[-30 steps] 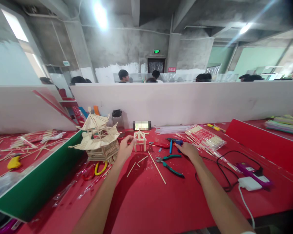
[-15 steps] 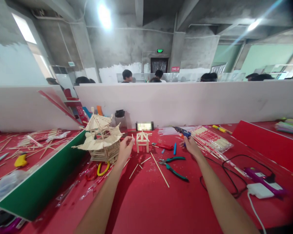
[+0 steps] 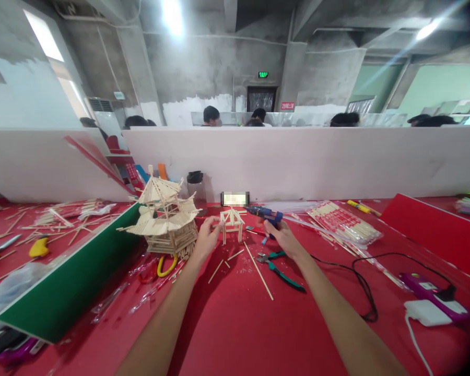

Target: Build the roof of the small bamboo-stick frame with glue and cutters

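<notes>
My right hand (image 3: 281, 232) grips a blue glue gun (image 3: 264, 212), whose nozzle points left, close above the right side of the small stick frame (image 3: 232, 222). This frame stands upright on four-sided legs with sloping sticks on top. At its left side is my left hand (image 3: 209, 234), fingers pinched at the frame's upper left; whether a small stick is between them is too small to tell. Left of that hand stands a larger stick pavilion (image 3: 168, 224) with two roof tiers. Green-handled pliers (image 3: 284, 274) and a long thin stick (image 3: 258, 271) lie in front.
A phone (image 3: 235, 199) and a bottle (image 3: 196, 188) stand by the white partition (image 3: 297, 162). The green board (image 3: 74, 277) slants at left. Packed sticks (image 3: 344, 223), a black cable (image 3: 360, 277) and a purple power strip (image 3: 434, 295) lie right. Yellow-handled scissors (image 3: 167, 265) lie near the pavilion.
My right hand has brought the glue gun left, from beside the packed sticks to the small frame. My left hand is now closer against the frame's left side. The view has shifted slightly.
</notes>
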The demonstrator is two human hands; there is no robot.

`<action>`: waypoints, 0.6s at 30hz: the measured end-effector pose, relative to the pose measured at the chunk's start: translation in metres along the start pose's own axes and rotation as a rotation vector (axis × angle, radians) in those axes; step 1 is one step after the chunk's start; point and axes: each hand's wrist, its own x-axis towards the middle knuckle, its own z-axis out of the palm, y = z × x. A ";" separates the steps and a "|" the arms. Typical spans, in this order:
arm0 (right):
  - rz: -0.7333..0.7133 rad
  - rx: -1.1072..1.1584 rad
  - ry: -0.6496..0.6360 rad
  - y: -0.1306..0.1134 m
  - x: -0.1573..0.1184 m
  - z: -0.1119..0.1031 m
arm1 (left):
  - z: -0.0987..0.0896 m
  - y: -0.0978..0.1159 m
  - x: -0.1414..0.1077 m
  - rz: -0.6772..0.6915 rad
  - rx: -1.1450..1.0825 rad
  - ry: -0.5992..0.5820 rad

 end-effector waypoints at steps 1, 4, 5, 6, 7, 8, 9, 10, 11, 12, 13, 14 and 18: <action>-0.014 -0.063 0.015 -0.003 0.001 0.005 | 0.000 -0.001 0.000 0.000 -0.004 0.001; -0.049 -0.274 0.099 -0.010 0.002 0.017 | 0.000 -0.004 0.001 -0.002 -0.001 0.010; -0.053 -0.333 0.113 -0.012 0.003 0.021 | -0.001 -0.005 0.001 -0.006 0.002 0.012; -0.059 -0.383 0.118 -0.013 0.002 0.024 | -0.001 -0.005 0.001 -0.009 0.005 0.013; -0.069 -0.426 0.117 -0.014 0.002 0.027 | -0.001 -0.005 0.001 -0.012 0.010 0.013; -0.089 -0.464 0.108 -0.015 0.002 0.029 | -0.001 -0.005 0.001 -0.013 0.015 0.015; -0.117 -0.497 0.101 -0.015 0.001 0.030 | 0.000 -0.005 0.001 -0.015 0.019 0.019; -0.147 -0.528 0.097 -0.015 0.001 0.031 | 0.000 -0.006 0.001 -0.018 0.022 0.024; -0.170 -0.557 0.096 -0.015 0.001 0.032 | 0.000 -0.006 0.001 -0.021 0.024 0.028; -0.183 -0.580 0.096 -0.015 0.001 0.032 | 0.000 -0.006 0.001 -0.023 0.023 0.033; -0.186 -0.598 0.100 -0.014 0.001 0.032 | 0.000 -0.007 0.002 -0.022 0.022 0.036; -0.185 -0.610 0.108 -0.014 0.002 0.033 | 0.000 -0.007 0.002 -0.018 0.021 0.036; -0.203 -0.625 0.107 -0.012 0.004 0.035 | 0.000 -0.008 0.002 0.000 0.029 0.026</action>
